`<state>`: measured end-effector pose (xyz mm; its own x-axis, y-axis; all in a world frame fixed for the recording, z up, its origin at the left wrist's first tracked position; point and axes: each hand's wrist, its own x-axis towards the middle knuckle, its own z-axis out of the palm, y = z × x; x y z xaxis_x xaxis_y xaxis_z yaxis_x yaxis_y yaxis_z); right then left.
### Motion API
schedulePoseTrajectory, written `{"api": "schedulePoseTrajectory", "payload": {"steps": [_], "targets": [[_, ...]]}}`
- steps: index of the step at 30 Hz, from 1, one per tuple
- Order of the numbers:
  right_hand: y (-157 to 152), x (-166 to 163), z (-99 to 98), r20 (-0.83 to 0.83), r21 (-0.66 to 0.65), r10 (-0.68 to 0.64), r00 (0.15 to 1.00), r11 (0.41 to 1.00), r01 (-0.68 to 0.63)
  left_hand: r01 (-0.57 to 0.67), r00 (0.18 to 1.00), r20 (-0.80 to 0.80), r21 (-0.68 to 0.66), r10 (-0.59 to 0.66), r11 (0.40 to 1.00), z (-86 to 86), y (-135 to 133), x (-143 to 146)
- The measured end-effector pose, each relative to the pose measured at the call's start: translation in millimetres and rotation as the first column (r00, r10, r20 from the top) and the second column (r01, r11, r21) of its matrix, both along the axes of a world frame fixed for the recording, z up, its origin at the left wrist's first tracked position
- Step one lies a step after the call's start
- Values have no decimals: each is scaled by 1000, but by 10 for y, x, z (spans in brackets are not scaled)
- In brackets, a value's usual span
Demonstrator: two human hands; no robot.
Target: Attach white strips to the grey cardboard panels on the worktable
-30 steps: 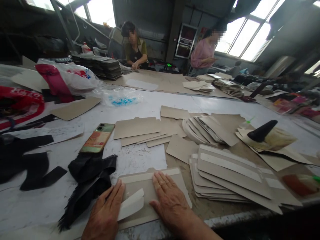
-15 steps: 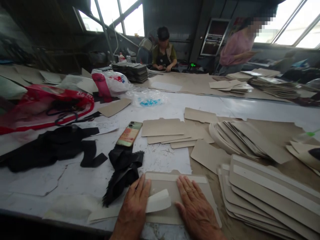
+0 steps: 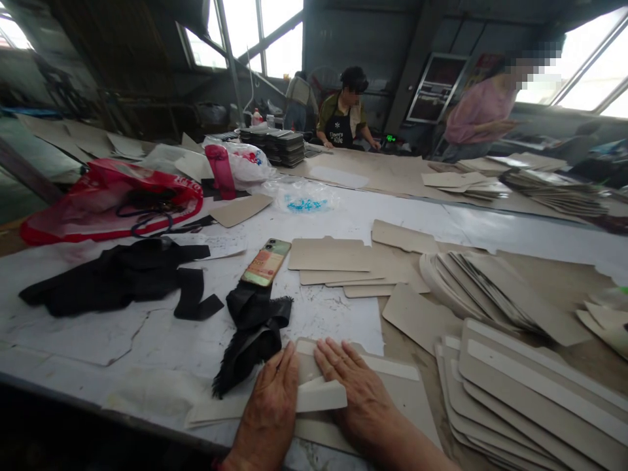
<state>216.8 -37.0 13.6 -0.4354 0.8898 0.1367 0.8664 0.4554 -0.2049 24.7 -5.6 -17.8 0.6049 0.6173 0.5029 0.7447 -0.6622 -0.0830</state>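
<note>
My left hand lies on the near left part of a grey cardboard piece at the table's front edge, fingers together, and a peeled white paper strip sticks out from under it to the right. My right hand rests flat on the same piece, fingers stretched out, touching the strip's right end. A white tape band runs along the piece's far edge. A frayed black fabric scrap lies just left of my left hand.
Fanned stacks of taped cardboard pieces lie at the right, more loose ones in the middle. A phone, black cloth and a red bag lie at the left. Two people work at the far side.
The view has swung left and my right hand has slid left towards the left hand, now touching the white strip. My left hand stays on the cardboard piece.
</note>
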Motion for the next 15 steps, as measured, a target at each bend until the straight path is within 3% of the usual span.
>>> {"api": "schedulePoseTrajectory", "payload": {"steps": [8, 15], "targets": [[-53, 34, -89, -34, 17, -24, 999, 1000, 25, -13, 999, -33, 36, 14, 999, -22, 12, 37], [-49, 39, -63, -74, -63, -47, 996, 997, 43, 60, 998, -4, 36, -60, 998, -62, 41, -29]]}}
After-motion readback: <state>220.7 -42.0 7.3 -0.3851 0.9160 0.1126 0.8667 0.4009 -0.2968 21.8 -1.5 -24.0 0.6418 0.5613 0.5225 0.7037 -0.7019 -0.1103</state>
